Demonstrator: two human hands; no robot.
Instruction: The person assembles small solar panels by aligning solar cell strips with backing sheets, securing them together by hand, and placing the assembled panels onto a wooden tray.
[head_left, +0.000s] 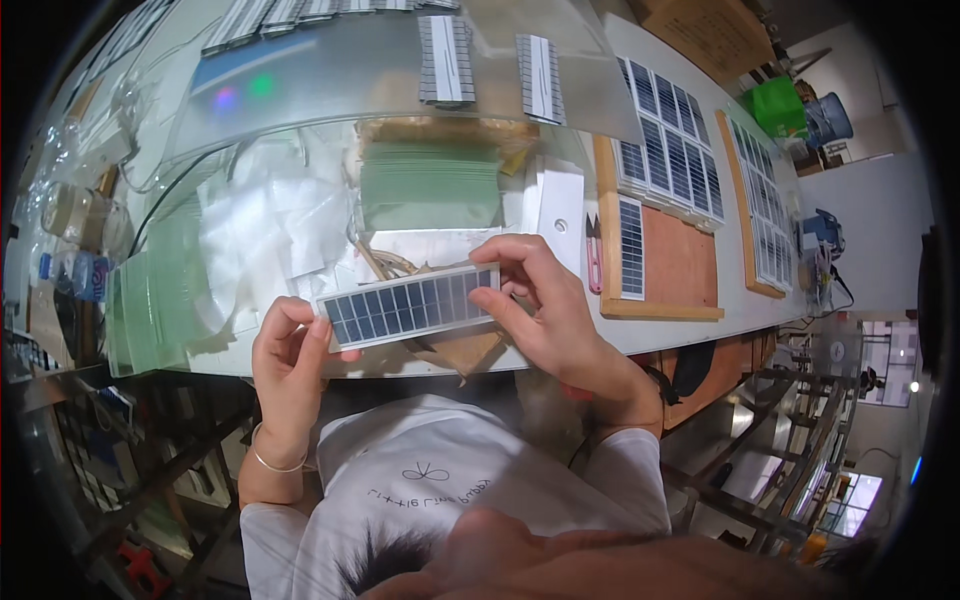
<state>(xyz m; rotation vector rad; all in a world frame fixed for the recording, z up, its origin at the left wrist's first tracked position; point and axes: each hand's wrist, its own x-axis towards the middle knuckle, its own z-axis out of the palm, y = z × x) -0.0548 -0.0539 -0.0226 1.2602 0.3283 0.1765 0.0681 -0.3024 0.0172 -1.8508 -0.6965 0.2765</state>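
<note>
Between my two hands is a small solar panel (408,305), a long strip with dark blue cells in a white border. It is tilted a little, its right end higher, above the front edge of the table. My left hand (290,338) pinches its left end between thumb and fingers. At the other end my right hand (530,295) is closed on the panel's right edge, thumb on top. Beneath the panel lie a white sheet and a piece of brown paper (465,352), partly hidden by it.
A stack of green-edged glass sheets (430,185) lies beyond the panel, beside crumpled white film (270,220). To the right, a wooden tray (670,260) holds several solar panels, with a pink utility knife (594,262) next to it. A frosted glass shelf (330,90) spans the back, bearing cell strips.
</note>
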